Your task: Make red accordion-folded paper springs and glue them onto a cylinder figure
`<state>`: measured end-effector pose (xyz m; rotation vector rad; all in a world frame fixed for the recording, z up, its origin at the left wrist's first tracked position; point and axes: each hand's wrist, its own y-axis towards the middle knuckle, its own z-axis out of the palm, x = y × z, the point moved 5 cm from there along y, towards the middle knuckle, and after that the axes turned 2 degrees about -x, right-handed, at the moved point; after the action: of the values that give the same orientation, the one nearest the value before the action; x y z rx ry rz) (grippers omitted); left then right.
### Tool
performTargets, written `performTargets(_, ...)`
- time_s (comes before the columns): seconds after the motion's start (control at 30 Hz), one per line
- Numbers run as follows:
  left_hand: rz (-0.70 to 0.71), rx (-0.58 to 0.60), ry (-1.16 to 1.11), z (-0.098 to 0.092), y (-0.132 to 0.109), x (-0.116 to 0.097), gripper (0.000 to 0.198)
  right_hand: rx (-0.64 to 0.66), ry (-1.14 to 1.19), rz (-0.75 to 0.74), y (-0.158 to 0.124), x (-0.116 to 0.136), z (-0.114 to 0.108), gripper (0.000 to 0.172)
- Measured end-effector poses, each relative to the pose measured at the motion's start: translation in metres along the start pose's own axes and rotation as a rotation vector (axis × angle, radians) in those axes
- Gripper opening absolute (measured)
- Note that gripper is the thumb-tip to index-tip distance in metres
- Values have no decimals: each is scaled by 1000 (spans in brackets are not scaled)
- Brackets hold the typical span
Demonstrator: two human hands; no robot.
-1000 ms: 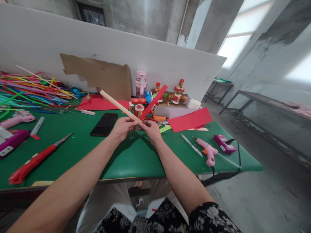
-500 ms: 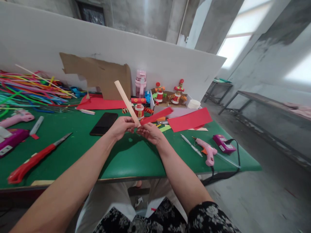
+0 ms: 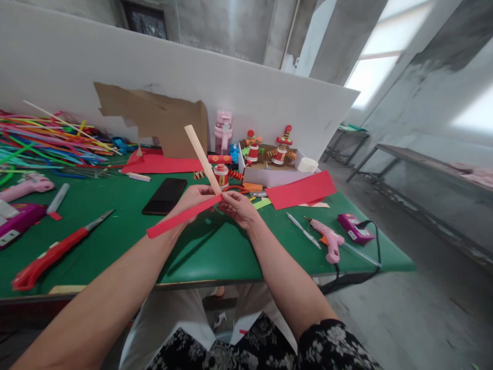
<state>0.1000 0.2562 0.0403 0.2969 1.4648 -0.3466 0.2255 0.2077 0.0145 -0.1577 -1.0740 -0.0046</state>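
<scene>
My left hand (image 3: 196,200) and my right hand (image 3: 238,207) meet above the green table, fingers pinched together where two paper strips cross. One is a cream paper strip (image 3: 202,158), pointing up and away to the left. The other, a red paper strip (image 3: 181,219), stretches from the fingertips down to the left, across my left hand and wrist. Both hands are closed on the joined ends; how the strips attach there is hidden by the fingers. Just beyond stands a small red-and-white figure body (image 3: 221,176) with folded paper arms.
Left lie red-handled scissors (image 3: 57,254), a black phone (image 3: 165,196) and colourful pipe cleaners (image 3: 50,141). Right are red paper sheets (image 3: 301,190), a white pen (image 3: 303,230) and a pink glue gun (image 3: 327,239) with its cable. An open box (image 3: 265,176) holding paper figures stands behind.
The red strip has swung from pointing right, over my right hand, to pointing down left across my left hand. The cream strip has shifted slightly right; both hands stay nearly in place.
</scene>
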Motion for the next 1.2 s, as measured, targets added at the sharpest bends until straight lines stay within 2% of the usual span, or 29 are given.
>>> performTargets(0.2, -27, 13, 150, 2, -8, -9, 34, -50, -98, -79, 3, 3, -3, 41)
performTargets(0.47, -26, 37, 149, -1, -3, -5, 44, -73, -109, -150, 3, 8, -3, 37)
performTargets(0.6, 96, 60, 5, 1, 2, -6, 41, -148, -9, -242, 4, 14, -6, 34)
performTargets(0.7, 226, 70, 35, 9, -2, -10, 33, -220, 41, -291, 5, 15, -10, 30)
performTargets(0.8, 284, 104, 78, 19, -6, -9, 34, -254, 47, -333, 6, 14, -11, 27)
performTargets(1.03, 273, -93, -65, 16, 0, 2, 35, -217, 24, -359, 4, 10, -4, 31)
performTargets(1.2, 239, -106, -121, 14, 1, 3, 37, -197, 26, -336, 3, 12, -2, 31)
